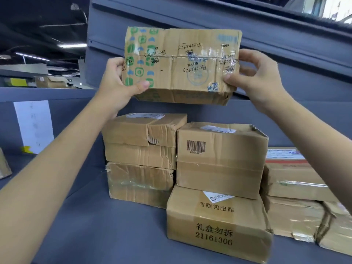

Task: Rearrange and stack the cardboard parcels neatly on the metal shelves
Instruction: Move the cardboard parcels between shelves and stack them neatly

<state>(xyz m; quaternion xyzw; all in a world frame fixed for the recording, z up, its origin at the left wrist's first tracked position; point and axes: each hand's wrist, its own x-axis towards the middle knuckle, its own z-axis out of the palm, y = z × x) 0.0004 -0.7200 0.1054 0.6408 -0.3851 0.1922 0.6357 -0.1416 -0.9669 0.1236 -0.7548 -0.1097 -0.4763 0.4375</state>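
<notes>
I hold a worn, taped cardboard parcel (181, 63) with upside-down "Berkeley" print and green icons in the air above the stacks. My left hand (118, 82) grips its left end and my right hand (255, 77) grips its right end. Below it, on the grey metal shelf (114, 225), stands a left stack of two crumpled parcels (141, 155). Right of that, a barcode parcel (219, 159) rests on a parcel printed 21161306 (217, 225). Further right is another stack of parcels (293, 191), topped by one with a red-striped label.
The shelf's grey back panel (76, 111) carries a white paper sheet (34, 126). The upper shelf's underside (190, 12) slopes overhead. A parcel corner (4, 164) shows at the left edge. Distant shelving with a box (51, 81) lies beyond on the left.
</notes>
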